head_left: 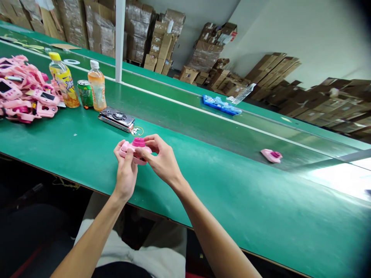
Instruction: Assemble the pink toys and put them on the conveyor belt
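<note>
Between left hand (pixel 125 172) and right hand (pixel 162 158): rounded pink plastic camera (pixel 126 146), stepped lens (pixel 139 142).

The camera (pixel 139 143) sits between the left hand (pixel 126 166) and the right hand (pixel 160 157), over the table (pixel 214 193). Just beyond it lie small parts (pixel 136 131), at the right end of a box (pixel 117 116). Behind the box and to its left stand two bottles, the left bottle (pixel 65 83) next to the pile (pixel 21 92) at the far left, the right bottle (pixel 97 88) nearer the box, with a can (pixel 85 94) between them. Well to the right of the hands, a second camera (pixel 271 155) lies on the belt (pixel 179 119). Past the rail (pixel 174 101), a tray (pixel 222 105) lies on the far side. A post (pixel 119 42) rises behind the right bottle. Cartons (pixel 139 27) are stacked at the back; a person (pixel 49 17) is at back left.
</note>
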`<state>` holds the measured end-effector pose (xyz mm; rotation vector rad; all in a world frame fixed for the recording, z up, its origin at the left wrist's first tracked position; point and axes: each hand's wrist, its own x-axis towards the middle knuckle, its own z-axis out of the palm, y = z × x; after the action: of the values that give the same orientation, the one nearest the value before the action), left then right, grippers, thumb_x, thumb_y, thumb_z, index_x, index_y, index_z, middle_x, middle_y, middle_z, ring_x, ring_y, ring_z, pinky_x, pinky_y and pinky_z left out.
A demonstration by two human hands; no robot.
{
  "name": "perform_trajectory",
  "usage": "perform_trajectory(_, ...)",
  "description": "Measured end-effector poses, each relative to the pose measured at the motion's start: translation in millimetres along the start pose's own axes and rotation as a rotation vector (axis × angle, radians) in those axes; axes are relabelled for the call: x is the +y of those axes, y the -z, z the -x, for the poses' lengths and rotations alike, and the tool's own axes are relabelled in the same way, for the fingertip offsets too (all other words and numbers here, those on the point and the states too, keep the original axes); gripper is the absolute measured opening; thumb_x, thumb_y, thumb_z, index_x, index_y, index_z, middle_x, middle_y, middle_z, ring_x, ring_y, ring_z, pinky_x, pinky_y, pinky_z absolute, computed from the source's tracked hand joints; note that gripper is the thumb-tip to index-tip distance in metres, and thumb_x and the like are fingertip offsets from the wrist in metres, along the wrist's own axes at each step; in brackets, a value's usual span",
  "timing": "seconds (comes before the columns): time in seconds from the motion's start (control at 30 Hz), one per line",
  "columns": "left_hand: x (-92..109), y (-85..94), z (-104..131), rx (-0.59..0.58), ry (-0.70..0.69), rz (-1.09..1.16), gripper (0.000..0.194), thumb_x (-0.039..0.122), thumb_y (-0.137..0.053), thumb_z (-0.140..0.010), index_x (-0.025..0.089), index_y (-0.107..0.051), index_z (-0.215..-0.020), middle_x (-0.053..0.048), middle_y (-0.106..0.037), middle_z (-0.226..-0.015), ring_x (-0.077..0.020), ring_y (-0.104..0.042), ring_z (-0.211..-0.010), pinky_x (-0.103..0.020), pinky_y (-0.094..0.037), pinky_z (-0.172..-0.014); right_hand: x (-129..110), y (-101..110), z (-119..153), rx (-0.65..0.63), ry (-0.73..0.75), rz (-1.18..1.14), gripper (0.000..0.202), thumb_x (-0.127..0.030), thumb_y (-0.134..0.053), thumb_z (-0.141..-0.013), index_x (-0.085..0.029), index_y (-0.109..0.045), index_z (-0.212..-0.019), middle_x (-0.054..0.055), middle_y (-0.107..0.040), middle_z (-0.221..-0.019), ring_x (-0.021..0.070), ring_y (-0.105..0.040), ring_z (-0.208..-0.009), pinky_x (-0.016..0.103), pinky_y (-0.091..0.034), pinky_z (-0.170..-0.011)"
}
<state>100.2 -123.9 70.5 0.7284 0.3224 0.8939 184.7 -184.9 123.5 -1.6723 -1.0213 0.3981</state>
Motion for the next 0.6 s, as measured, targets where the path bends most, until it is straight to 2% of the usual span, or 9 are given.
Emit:
perform_trajectory(0.07, 3, -4.2, -1, 0.036, 0.011, 0.046, 0.035, 0.047, -0.063, -0.094, 0.029, -0.046, -0.119, 0.000, -0.067, -0.117, -0.0143, -0.067, -0.105, -0.025, -0.051, -0.091, 5, -3, 5, 0.072, 0.072, 0.009, 0.040, -0.046, -0.071, -0.086, -0.022, -0.057, -0.115, 0.009, -0.071, -0.121, 0.0202, -0.069, -0.102, 0.037, -0.055, -0.090)
perform_trajectory(0.13, 5, -7.8, -2, 0.083, 0.030, 0.083, 0.031, 0.047, -0.061, -0.095, 0.028, -0.048, -0.115, 0.000, -0.066, -0.116, -0.0142, -0.067, -0.102, -0.026, -0.052, -0.091, 10, -6, 14, 0.214, 0.168, 0.098, 0.042, -0.045, -0.072, -0.085, -0.022, -0.056, -0.117, 0.012, -0.065, -0.132, 0.0231, -0.064, -0.114, 0.040, -0.053, -0.096)
perform_trajectory(0.17, 5, -9.2, -2, 0.102, 0.036, 0.095, 0.030, 0.048, -0.059, -0.095, 0.028, -0.048, -0.116, -0.001, -0.066, -0.116, -0.0143, -0.067, -0.102, -0.027, -0.052, -0.091, 12, -8, 19, 0.269, 0.206, 0.153, 0.042, -0.044, -0.072, -0.085, -0.022, -0.056, -0.117, 0.013, -0.064, -0.134, 0.0244, -0.062, -0.118, 0.041, -0.053, -0.097)
perform_trajectory(0.23, 4, -11.0, -2, 0.110, 0.046, 0.109, 0.031, 0.049, -0.056, -0.097, 0.029, -0.048, -0.119, -0.001, -0.065, -0.116, -0.0145, -0.066, -0.102, -0.027, -0.052, -0.091, 15, -11, 27, 0.278, 0.226, 0.217, 0.035, -0.042, -0.069, -0.088, -0.022, -0.059, -0.116, 0.013, -0.065, -0.132, 0.0251, -0.062, -0.119, 0.042, -0.052, -0.098)
perform_trajectory(0.37, -2, -11.5, 1, 0.068, 0.130, 0.186, 0.033, 0.049, -0.056, -0.098, 0.032, -0.047, -0.124, -0.001, -0.066, -0.118, -0.0144, -0.066, -0.105, -0.026, -0.052, -0.092, 22, -14, 36, 0.235, 0.142, 0.132, 0.023, -0.036, -0.060, -0.095, -0.022, -0.064, -0.112, 0.009, -0.071, -0.118, 0.0218, -0.067, -0.106, 0.039, -0.053, -0.095)
perform_trajectory(0.5, -10, -5.4, 0, 0.056, 0.205, 0.223, 0.041, 0.050, -0.065, -0.093, 0.028, -0.048, -0.124, -0.003, -0.068, -0.114, -0.0165, -0.067, -0.106, -0.027, -0.053, -0.092, 33, -11, 40, 0.260, 0.043, -0.038, 0.022, -0.039, -0.065, -0.092, -0.021, -0.067, -0.104, 0.008, -0.072, -0.113, 0.0213, -0.068, -0.106, 0.036, -0.054, -0.095)
perform_trajectory(0.6, -17, 2.6, 3, 0.024, 0.240, 0.159, 0.047, 0.051, -0.071, -0.090, 0.027, -0.048, -0.124, -0.003, -0.066, -0.114, -0.0182, -0.066, -0.110, -0.030, -0.052, -0.094, 39, -5, 42, 0.222, -0.077, -0.197, 0.027, -0.046, -0.069, -0.088, -0.021, -0.069, -0.100, 0.007, -0.074, -0.110, 0.0223, -0.069, -0.104, 0.036, -0.056, -0.093)
